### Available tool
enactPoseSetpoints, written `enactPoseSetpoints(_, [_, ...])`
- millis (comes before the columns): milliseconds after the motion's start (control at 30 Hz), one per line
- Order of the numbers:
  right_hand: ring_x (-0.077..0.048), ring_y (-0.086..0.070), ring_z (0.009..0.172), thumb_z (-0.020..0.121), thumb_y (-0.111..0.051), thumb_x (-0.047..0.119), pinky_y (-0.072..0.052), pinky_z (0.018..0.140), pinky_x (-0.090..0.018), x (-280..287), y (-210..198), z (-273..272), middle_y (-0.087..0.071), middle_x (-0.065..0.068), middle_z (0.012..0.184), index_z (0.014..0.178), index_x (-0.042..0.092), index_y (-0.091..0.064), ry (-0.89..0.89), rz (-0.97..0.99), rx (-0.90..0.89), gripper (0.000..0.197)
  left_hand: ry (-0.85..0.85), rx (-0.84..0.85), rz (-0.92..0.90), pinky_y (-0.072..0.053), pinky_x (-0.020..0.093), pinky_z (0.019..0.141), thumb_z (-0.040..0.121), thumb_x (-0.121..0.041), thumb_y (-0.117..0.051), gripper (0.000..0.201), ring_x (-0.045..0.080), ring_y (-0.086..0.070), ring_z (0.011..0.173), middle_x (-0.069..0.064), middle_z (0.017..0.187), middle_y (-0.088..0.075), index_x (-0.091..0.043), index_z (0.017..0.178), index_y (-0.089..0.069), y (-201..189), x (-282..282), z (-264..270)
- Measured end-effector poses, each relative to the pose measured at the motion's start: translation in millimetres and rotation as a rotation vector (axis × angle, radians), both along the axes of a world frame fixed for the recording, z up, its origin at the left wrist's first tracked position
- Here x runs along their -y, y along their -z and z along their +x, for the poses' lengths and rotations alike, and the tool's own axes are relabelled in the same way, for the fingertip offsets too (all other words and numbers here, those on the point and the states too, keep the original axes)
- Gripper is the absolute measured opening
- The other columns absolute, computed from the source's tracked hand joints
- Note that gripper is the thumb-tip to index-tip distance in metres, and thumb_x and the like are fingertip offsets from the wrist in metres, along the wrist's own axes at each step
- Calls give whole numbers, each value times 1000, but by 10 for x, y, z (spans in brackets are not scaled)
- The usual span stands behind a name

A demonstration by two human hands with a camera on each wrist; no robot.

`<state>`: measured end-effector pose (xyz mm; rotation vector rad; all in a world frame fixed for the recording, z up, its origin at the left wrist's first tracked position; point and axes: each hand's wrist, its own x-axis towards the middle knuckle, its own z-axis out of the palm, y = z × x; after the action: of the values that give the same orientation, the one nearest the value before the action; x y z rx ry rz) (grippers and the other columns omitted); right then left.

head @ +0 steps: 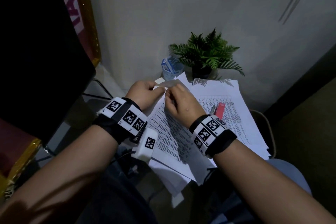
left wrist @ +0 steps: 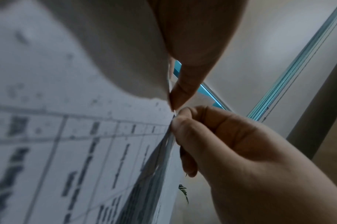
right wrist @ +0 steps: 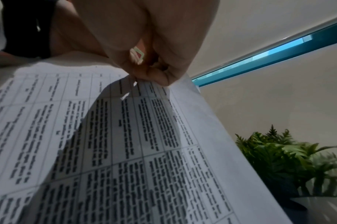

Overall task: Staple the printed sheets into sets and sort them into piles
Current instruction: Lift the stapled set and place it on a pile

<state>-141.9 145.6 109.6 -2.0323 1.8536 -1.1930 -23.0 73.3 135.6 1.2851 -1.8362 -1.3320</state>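
Note:
A set of printed sheets (head: 169, 132) with tables of text lies tilted across the paper piles, its far corner lifted. My left hand (head: 158, 87) pinches that corner from the left. Right beside it, my right hand (head: 168, 95) pinches the same top edge, fingers curled. The left wrist view shows my left hand (left wrist: 173, 104) at the sheets' (left wrist: 68, 144) edge and my right hand (left wrist: 178, 121) gripping several layered pages just below. In the right wrist view my right hand (right wrist: 150, 78) clamps the sheet's (right wrist: 125, 136) upper edge. A red stapler (head: 220, 110) lies on the papers, right of my right hand.
More white paper piles (head: 214, 87) cover the small table. A silver pen (head: 212, 109) lies beside the stapler. A potted fern (head: 205, 54) and a clear cup (head: 171, 69) holding a blue box stand by the wall. A black object (head: 36, 51) fills the left.

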Motion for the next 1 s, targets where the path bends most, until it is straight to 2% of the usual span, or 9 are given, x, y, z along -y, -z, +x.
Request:
enactPoseSetpoints(133, [-24, -49, 76, 90, -37, 24, -37, 68, -31, -16, -16, 11, -53, -16, 88, 90, 1, -55, -4, 9, -23, 30, 53, -7, 32, -50, 39, 72, 79, -27, -64, 22, 14, -55, 62, 3, 59, -65, -15, 60, -68, -17, 81, -1])
enactPoseSetpoints(267, [-27, -50, 75, 93, -44, 15, -36, 67, -33, 21, -28, -11, -51, -14, 86, 90, 2, -55, 6, 64, -5, 18, 109, 39, -7, -48, 34, 73, 73, -38, -63, 19, 18, -55, 66, 3, 63, -62, -21, 64, -67, -53, 124, 6])
enactPoseSetpoints(400, [-20, -44, 74, 92, -48, 8, -29, 62, -27, 35, -45, -8, -51, -14, 86, 88, 1, -54, 37, 48, 47, 10, 95, 34, -39, -52, 43, 89, 83, -26, -64, 18, 24, -67, 87, 12, 87, -72, -11, 85, -72, -112, 109, -27])
enactPoseSetpoints(500, [-24, -46, 74, 89, -46, 4, -33, 64, -31, 36, -32, 23, -52, -17, 86, 85, -1, -52, 60, 10, 54, 9, 79, 19, 4, -49, 44, 92, 81, -22, -66, 21, 27, -66, 90, 18, 94, -71, -3, 88, -71, -129, 87, -34])
enactPoseSetpoints(600, [-25, -48, 78, 90, -47, 2, -34, 67, -32, 19, -31, 54, -51, -15, 88, 87, 0, -52, 73, 55, 78, 7, 75, 18, 24, -51, 41, 90, 81, -22, -66, 23, 30, -67, 92, 17, 94, -72, -2, 91, -70, -96, 62, -40])
enactPoseSetpoints(667, [-17, -45, 80, 92, -49, 6, -33, 69, -25, 6, -60, 33, -50, -7, 89, 90, 2, -56, 96, 134, 136, 7, 64, 84, -27, -52, 30, 80, 87, -22, -63, 16, 21, -67, 78, 10, 88, -72, -8, 89, -71, -98, 50, -25])
enactPoseSetpoints(800, [-9, -47, 80, 89, -60, 15, -30, 69, -11, -40, -140, -60, -56, 0, 89, 91, 7, -65, 130, 161, 206, 10, 30, 4, 45, -52, 50, 87, 76, -32, -64, 23, 32, -69, 84, 17, 85, -72, -12, 83, -72, -107, 59, 9])
enactPoseSetpoints(900, [-10, -47, 79, 88, -61, 12, -29, 66, -10, -58, -150, -47, -56, -1, 87, 89, 4, -66, 136, 130, 196, 9, 23, 6, 5, -52, 43, 79, 86, -21, -62, 17, 24, -64, 72, 22, 85, -70, -12, 74, -70, -147, 30, 4])
enactPoseSetpoints(1000, [-12, -45, 78, 89, -57, 9, -27, 65, -13, -46, -172, -7, -51, -2, 85, 88, 3, -61, 130, 145, 197, 8, 40, -34, 6, -53, 43, 80, 87, -19, -61, 15, 24, -64, 74, 23, 86, -70, -8, 80, -70, -136, 16, -9])
